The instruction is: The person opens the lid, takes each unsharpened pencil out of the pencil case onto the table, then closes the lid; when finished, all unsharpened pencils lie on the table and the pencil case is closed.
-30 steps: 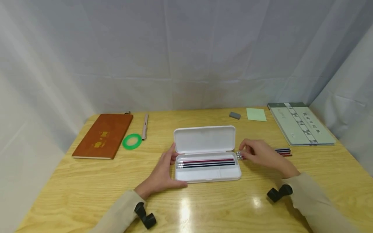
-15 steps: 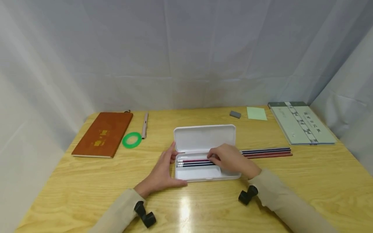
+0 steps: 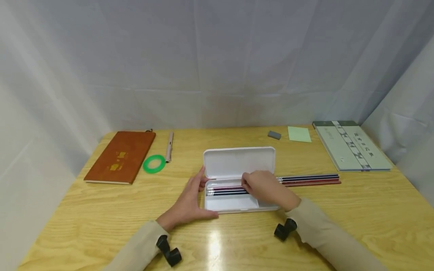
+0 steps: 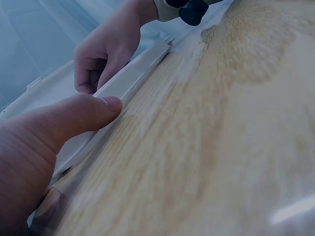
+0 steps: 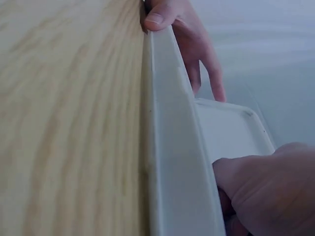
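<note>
Three pencils (image 3: 225,189) lie in one case (image 3: 230,205); right hand (image 3: 268,188) pinches them, left hand (image 3: 190,199) spread.

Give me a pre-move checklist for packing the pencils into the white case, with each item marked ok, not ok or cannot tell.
1. Pencil case lid open and lying back flat: ok.
2. Left hand bracing the case's left end, thumb on the front wall: ok.
3. Right hand over the tray where the packed pencils lie: ok; whether it pinches a pencil: cannot tell, the fingers hide it.
4. Packed pencils lying straight along the tray: ok for the visible part; the right ends are hidden under the hand.
5. Loose pencils on the table right of the case, not yet packed: not ok.
6. Front part of the tray bare: ok.
</note>
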`<action>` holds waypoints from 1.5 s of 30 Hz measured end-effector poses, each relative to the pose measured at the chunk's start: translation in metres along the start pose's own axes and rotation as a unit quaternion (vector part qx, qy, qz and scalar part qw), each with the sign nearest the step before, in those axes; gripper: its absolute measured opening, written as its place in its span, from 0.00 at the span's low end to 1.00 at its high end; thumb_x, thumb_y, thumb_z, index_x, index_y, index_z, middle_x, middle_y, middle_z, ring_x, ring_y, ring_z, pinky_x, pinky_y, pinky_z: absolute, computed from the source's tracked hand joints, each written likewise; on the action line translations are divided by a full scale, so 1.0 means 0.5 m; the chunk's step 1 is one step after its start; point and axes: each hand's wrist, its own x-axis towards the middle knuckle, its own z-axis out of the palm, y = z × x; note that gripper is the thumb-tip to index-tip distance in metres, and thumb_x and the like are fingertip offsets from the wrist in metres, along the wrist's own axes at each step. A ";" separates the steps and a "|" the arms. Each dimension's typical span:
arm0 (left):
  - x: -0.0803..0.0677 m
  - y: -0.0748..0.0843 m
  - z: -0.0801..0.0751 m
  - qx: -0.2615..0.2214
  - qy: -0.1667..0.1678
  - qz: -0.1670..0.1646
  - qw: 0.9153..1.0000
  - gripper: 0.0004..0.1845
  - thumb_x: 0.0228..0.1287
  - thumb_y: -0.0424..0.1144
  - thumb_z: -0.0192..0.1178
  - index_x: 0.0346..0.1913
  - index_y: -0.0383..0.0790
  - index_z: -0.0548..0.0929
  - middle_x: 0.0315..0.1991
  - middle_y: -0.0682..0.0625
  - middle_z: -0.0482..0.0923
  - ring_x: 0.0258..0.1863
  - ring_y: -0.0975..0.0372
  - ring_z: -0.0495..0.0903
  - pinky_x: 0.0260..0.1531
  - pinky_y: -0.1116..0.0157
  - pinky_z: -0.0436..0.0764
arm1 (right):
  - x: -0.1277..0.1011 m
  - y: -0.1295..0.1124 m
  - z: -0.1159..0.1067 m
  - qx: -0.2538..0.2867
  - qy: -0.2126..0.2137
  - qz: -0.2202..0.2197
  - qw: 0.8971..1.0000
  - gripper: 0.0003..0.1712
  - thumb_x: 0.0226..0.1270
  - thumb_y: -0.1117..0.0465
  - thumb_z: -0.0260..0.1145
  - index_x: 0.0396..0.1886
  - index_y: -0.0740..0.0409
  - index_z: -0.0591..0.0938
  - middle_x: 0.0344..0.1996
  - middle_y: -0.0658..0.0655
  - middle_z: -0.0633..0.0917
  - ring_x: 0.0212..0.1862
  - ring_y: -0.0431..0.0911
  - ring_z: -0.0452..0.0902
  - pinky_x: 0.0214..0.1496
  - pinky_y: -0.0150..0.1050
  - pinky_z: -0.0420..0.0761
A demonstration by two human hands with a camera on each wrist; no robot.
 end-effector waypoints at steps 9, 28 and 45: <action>0.003 0.001 0.001 -0.001 -0.001 0.003 1.000 0.75 0.31 0.56 0.81 0.77 0.52 0.36 0.61 0.52 0.67 0.54 0.62 0.67 0.59 0.58 0.72 | -0.009 0.020 -0.014 0.104 -0.028 -0.009 0.994 0.05 0.66 0.58 0.66 0.32 0.54 0.82 0.22 0.45 0.80 0.25 0.35 0.69 0.30 0.28 0.73; -0.002 -0.001 0.003 0.006 0.009 0.001 1.000 0.75 0.30 0.52 0.82 0.78 0.46 0.38 0.60 0.49 0.68 0.53 0.61 0.68 0.59 0.58 0.73 | -0.236 0.224 -0.031 0.185 0.119 0.006 0.976 0.03 0.59 0.62 0.71 0.31 0.51 0.84 0.17 0.37 0.70 0.19 0.29 0.60 0.19 0.28 0.65; 0.000 -0.001 0.001 0.001 0.007 0.003 1.000 0.75 0.31 0.54 0.81 0.78 0.47 0.38 0.60 0.50 0.67 0.54 0.62 0.68 0.59 0.58 0.73 | -0.275 0.277 -0.014 0.133 0.141 0.078 0.978 0.13 0.55 0.67 0.72 0.28 0.50 0.75 0.17 0.40 0.68 0.20 0.29 0.60 0.22 0.29 0.65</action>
